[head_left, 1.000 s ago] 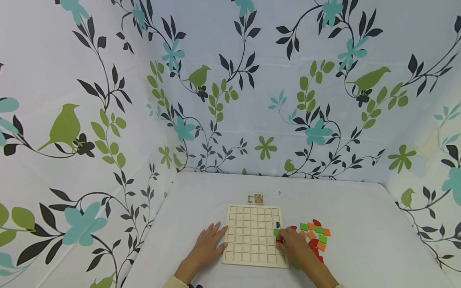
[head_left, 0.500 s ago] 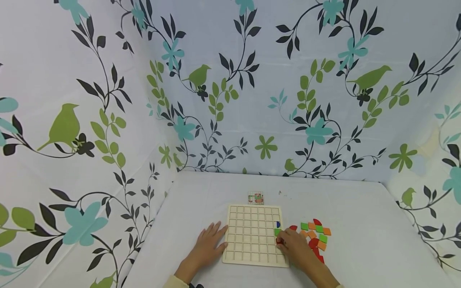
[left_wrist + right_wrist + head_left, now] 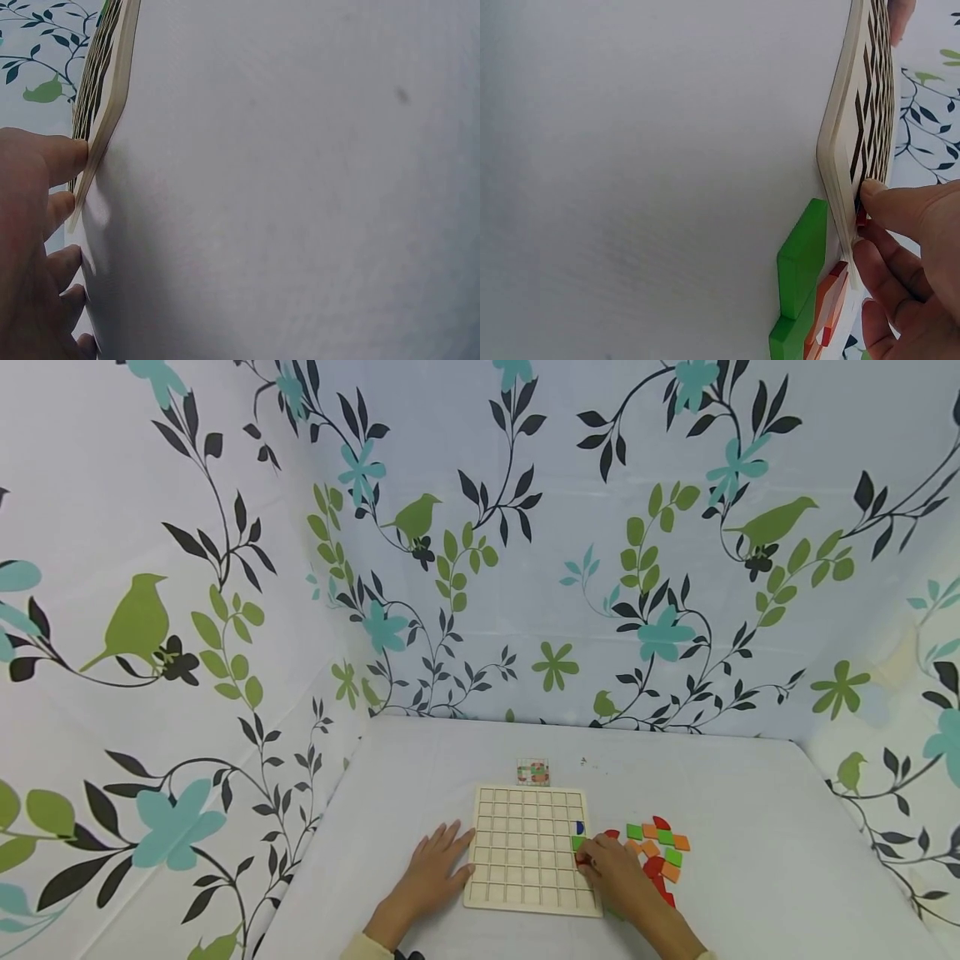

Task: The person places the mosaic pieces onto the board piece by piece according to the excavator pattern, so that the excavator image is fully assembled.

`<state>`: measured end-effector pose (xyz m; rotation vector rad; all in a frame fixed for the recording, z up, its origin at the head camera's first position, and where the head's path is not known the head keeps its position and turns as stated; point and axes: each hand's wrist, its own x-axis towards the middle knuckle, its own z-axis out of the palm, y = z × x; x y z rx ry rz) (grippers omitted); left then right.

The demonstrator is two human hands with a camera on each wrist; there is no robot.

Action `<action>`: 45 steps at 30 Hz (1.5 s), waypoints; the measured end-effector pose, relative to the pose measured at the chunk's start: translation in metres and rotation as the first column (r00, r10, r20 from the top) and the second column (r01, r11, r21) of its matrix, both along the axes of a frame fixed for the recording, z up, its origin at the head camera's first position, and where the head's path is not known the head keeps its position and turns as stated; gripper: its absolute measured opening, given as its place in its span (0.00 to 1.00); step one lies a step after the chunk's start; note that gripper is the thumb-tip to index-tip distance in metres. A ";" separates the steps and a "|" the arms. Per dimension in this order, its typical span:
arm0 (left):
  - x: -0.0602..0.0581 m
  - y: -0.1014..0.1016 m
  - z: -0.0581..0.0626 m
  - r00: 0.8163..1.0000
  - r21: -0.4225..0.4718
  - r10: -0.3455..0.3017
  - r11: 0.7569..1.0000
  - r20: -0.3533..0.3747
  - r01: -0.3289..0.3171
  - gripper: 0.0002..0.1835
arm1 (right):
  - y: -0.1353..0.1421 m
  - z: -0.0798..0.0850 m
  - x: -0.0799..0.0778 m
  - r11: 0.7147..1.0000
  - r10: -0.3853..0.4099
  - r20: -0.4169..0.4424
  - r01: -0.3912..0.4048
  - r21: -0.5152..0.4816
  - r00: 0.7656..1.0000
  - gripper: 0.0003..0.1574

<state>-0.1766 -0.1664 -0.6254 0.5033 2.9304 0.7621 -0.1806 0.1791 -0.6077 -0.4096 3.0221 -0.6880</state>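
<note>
A pale wooden grid board (image 3: 525,852) lies on the white-covered table. My left hand (image 3: 433,872) is spread flat at its left side, thumb and finger touching the edge. Over the right column my right hand (image 3: 617,877) pinches a small red piece (image 3: 862,217) between thumb and fingers, down at a cell; its shape is mostly hidden. Just above that cell a green square tile (image 3: 577,842) sits in the same column, and a blue half-round piece (image 3: 580,827) is in the cell beyond it.
Loose green, orange and red tiles lie right of the board, such as an orange tile (image 3: 681,842) and a red piece (image 3: 661,822). Green blocks (image 3: 801,259) show near the board's edge. A small pattern card (image 3: 533,772) lies behind the board.
Both hands have stayed in nearly the same place. The right fingers still pinch the red piece at the right column, with only a very slight shift.
</note>
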 end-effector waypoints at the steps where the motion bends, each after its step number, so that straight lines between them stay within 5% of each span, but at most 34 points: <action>1: 0.000 0.000 0.000 1.000 0.000 0.000 1.000 0.000 0.000 0.33 | 0.000 0.000 0.000 1.000 -0.004 0.004 0.004 -0.004 1.000 0.07; 21: -0.002 0.002 0.000 1.000 -0.018 0.017 1.000 0.023 -0.016 0.33 | -0.001 0.002 0.001 0.999 -0.027 0.009 0.027 -0.029 1.000 0.08; 27: -0.001 0.003 0.002 1.000 -0.021 0.020 1.000 0.015 -0.020 0.33 | 0.017 0.012 -0.014 0.992 -0.101 -0.017 0.100 -0.073 0.995 0.09; 32: 0.000 0.003 0.002 1.000 -0.022 0.021 1.000 0.021 -0.020 0.33 | 0.039 0.012 -0.030 0.983 -0.183 -0.029 0.183 -0.002 0.983 0.20; 41: -0.002 0.002 0.001 1.000 -0.026 0.018 1.000 0.019 -0.018 0.33 | 0.043 0.006 -0.043 0.982 -0.183 -0.006 0.183 0.056 0.983 0.08; 45: -0.002 0.002 0.000 1.000 -0.027 0.019 0.999 0.013 -0.019 0.33 | 0.041 0.005 -0.045 0.977 -0.200 -0.021 0.201 0.065 0.980 0.11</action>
